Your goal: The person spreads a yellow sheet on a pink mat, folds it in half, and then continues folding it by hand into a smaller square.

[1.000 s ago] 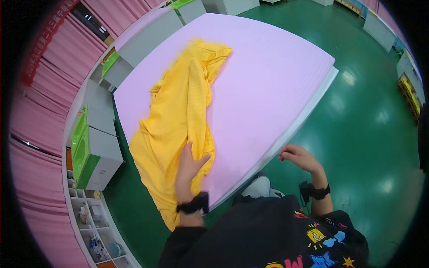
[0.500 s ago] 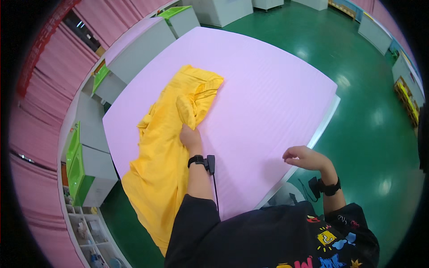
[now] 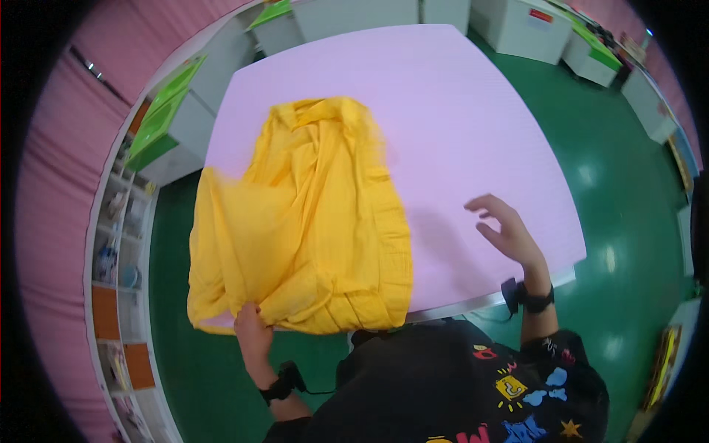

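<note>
A large yellow garment (image 3: 332, 207) lies rumpled on the pink tabletop (image 3: 465, 133). Its far end is bunched into folds, and a band of pleats runs down the right side. I cannot tell what kind of garment it is. At its near left edge, my left hand (image 3: 253, 336) pinches the fabric, and part of the cloth there hangs past the table. The left part of the cloth is raised and slightly blurred. My right hand (image 3: 509, 232) hovers over the right side of the table, fingers apart, holding nothing and not touching the cloth.
Grey cabinets with green tops (image 3: 166, 111) stand left of and beyond the table. White shelving (image 3: 133, 258) with small items runs along the left by pink curtains (image 3: 59, 244). Green floor (image 3: 605, 184) stretches to the right. Both my wrists wear black strapped devices.
My left hand has moved toward me and leftward, drawing the cloth's edge along. The garment is now spread wider. My right hand has risen slightly, its fingers more spread. The view has turned.
</note>
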### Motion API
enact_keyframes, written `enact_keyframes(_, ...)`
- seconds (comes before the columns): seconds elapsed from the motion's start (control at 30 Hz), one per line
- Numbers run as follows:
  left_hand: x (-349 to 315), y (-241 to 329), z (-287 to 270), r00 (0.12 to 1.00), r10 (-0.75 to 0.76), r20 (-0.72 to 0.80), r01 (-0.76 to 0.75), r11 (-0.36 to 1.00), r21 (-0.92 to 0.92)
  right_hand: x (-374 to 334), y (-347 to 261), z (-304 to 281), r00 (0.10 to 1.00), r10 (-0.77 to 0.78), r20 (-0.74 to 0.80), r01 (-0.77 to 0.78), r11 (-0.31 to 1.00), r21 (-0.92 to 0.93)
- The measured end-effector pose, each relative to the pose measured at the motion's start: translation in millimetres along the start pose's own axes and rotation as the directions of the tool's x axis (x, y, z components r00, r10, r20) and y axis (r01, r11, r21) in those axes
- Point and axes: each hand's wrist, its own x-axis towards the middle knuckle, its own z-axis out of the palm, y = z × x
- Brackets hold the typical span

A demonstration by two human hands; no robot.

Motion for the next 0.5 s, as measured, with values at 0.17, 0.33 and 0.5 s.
enact_keyframes(0.17, -39, 98, 40, 0.966, 0.17, -0.194, -0.158, 0.984, 0.079, 118, 35, 68, 0.857, -0.406, 0.317, 0.498, 0.81, -0.311)
enact_keyframes(0.33, -25, 129, 73, 0.967, 0.156, -0.202, -0.127, 0.981, 0.148, 225, 105, 130, 0.792, -0.476, 0.383, 0.595, 0.456, -0.662)
enact_keyframes(0.5, -29, 85, 58, 0.945, 0.237, -0.224, -0.264, 0.959, -0.103, 248, 108, 178, 0.879, -0.254, 0.403, 0.47, 0.602, -0.646)
